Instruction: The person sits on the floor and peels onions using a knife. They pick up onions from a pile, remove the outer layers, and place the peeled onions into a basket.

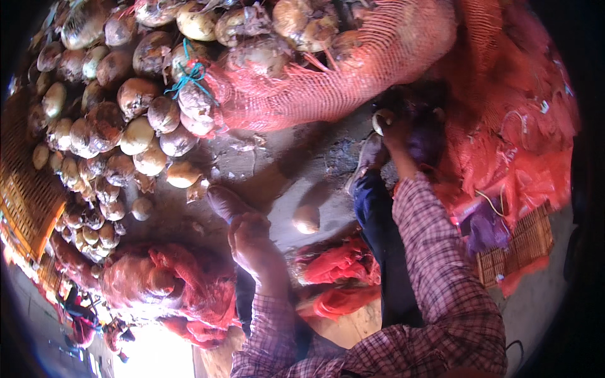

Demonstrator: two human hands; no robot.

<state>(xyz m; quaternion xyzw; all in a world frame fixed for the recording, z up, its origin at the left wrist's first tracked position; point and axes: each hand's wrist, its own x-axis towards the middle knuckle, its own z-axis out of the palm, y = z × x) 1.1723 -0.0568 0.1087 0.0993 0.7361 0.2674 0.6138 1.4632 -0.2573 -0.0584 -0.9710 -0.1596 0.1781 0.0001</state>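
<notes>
My right hand [396,131] reaches forward beyond my right shoe [370,153] and grips a pale onion [382,120], beside a dark purple bundle [425,134]. My left hand [250,238] hangs low just behind my left shoe [226,201]; its fingers are bent down and partly hidden, and I see no onion in it. On the floor between my legs lies a single onion [306,219]. A large heap of onions [132,97] fills the left and upper left. Across the top stretches a red mesh sack [302,101] with onions inside, lying against the heap.
Blue-green twine [191,78] is knotted at the sack's end. Red mesh bags [515,141] pile up on the right, above a wicker basket [515,243]. Another woven basket [26,175] edges the left. A filled red sack [156,283] stands lower left; people [82,326] are beyond.
</notes>
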